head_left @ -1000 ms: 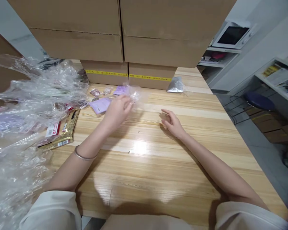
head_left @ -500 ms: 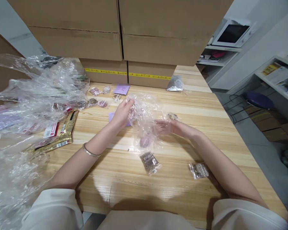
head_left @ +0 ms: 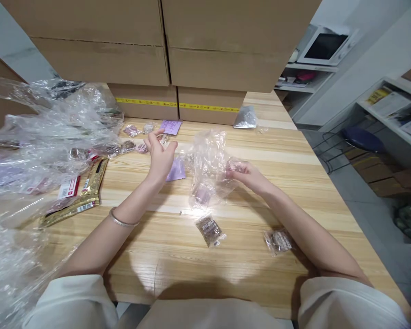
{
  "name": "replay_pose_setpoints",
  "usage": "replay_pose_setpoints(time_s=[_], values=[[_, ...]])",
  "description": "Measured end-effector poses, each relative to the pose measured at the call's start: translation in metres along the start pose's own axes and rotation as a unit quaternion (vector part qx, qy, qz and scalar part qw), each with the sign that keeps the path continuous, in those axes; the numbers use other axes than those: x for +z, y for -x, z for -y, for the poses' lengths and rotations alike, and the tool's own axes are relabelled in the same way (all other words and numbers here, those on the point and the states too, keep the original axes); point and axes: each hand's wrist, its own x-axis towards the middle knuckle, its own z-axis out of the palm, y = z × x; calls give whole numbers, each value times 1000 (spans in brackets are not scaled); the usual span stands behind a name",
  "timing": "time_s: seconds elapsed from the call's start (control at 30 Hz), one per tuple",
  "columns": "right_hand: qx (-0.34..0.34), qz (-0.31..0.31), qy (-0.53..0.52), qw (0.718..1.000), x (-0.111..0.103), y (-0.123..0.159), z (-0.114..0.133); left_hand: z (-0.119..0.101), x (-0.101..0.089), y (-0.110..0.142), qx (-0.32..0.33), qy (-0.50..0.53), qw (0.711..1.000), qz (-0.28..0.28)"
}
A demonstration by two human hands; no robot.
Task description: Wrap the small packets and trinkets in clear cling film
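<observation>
The clear plastic bag lies crumpled at the middle of the table, a pinkish packet showing through its near end. It looks very light, limp and slippery, likely to crease or cling; a gathered edge seems the surest hold. The right hand pinches its right side, though whether the fingers also grip something inside is hard to tell. The left hand is unclasped and holds nothing visible, just beside a purple packet. Nearer the person lie a dark packet and, by the right forearm, a brownish packet.
</observation>
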Motion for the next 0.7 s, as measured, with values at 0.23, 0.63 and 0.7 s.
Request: replay_pose_setpoints(time_s=[0.23, 0.63, 0.7], values=[[-152, -89, 83, 981, 20, 13, 27, -32, -15, 63, 27, 65, 925, 375], [-241, -30, 169, 955, 19, 45, 40, -26, -18, 78, -363, 337, 811, 312], [-155, -146, 123, 969, 6, 33, 26, -16, -25, 72, -389, 311, 791, 354]])
